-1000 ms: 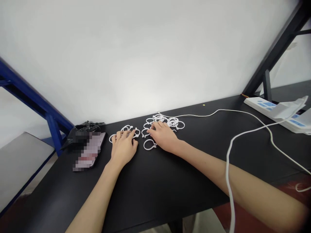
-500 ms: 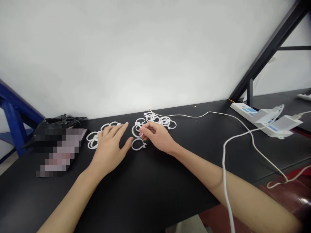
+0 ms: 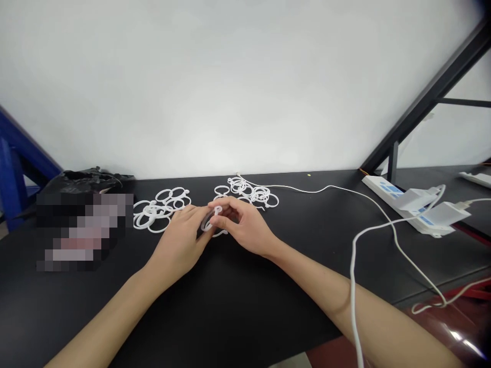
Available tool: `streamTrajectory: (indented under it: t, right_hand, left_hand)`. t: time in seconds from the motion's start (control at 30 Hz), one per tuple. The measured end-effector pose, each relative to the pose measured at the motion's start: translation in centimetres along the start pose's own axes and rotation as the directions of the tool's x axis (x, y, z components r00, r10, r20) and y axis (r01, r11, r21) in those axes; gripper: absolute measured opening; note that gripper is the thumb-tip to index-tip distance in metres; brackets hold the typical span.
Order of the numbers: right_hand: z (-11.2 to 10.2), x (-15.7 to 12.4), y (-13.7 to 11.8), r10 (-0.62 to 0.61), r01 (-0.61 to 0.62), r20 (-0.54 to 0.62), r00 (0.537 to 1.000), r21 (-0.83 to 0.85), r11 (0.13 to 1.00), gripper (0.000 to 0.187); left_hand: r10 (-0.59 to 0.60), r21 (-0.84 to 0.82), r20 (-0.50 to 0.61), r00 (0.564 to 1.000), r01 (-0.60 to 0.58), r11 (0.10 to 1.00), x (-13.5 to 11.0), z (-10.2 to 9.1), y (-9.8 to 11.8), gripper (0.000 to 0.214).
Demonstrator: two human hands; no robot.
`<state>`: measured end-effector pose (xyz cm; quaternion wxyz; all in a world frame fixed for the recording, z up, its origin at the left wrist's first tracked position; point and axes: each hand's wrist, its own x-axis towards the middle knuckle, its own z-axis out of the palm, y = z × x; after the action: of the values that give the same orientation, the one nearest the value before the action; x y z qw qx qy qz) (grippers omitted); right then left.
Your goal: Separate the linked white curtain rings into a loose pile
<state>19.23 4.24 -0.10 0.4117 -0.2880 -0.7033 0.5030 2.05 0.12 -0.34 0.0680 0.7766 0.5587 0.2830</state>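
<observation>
- Right hand pinches a white ring, partly hidden.
- Left hand against it; cannot tell whether clamped.
- Beneath both hands, another ring, mostly covered.

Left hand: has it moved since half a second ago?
Yes. Against the white power strip, the left hand has shifted rightward, closer to the strip; more of the left cluster of white rings now shows.

Thin white plastic rings: more than ten, exact count unclear. Boxy white plug adapters: two. Crumpled black plastic bag: one
</observation>
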Motion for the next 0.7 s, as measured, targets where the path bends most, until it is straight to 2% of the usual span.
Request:
streamTrajectory:
  t: [0.1, 0.2, 0.37, 0.53, 0.63, 0.7]
  right_hand:
    - [0.1, -0.1, -0.3, -0.014, 0.014, -0.017, 1.000, -0.025, 1.000, 0.029]
    - [0.1, -0.1, -0.5, -0.001, -0.001, -0.052, 0.999, -0.036, 0.999, 0.026]
    - [-0.2, 0.1, -0.3, -0.051, 0.039, -0.081, 0.995, -0.136, 0.990, 0.005]
    - [-0.4, 0.1, -0.2, -0.176, 0.149, -0.061, 0.982, -0.308, 0.940, 0.010]
    - [-0.4, 0.1, -0.3, -0.187, 0.163, -0.039, 0.982, -0.341, 0.926, 0.013]
    - [-0.5, 0.1, -0.2, -0.157, 0.133, -0.039, 0.987, -0.356, 0.925, 0.007]
  left_hand:
    - [-0.035, -0.048, 0.010, 0.999, 0.035, 0.998, 0.0, -0.4, 0.4, 0.027]
    - [-0.059, -0.065, 0.016, 0.998, 0.060, 0.996, 0.0, -0.6, 0.5, 0.034]
    - [-0.137, -0.096, 0.025, 0.990, 0.138, 0.986, -0.2, -0.4, -0.3, 0.049]
    - [-0.073, -0.075, -0.019, 0.997, 0.072, 0.995, -0.3, -0.3, -0.8, 0.046]
    - [-0.046, -0.048, -0.033, 0.998, 0.044, 0.998, -0.3, -0.3, -0.5, 0.041]
    - [-0.029, -0.028, -0.041, 0.999, 0.028, 0.999, -0.2, -0.3, -0.6, 0.041]
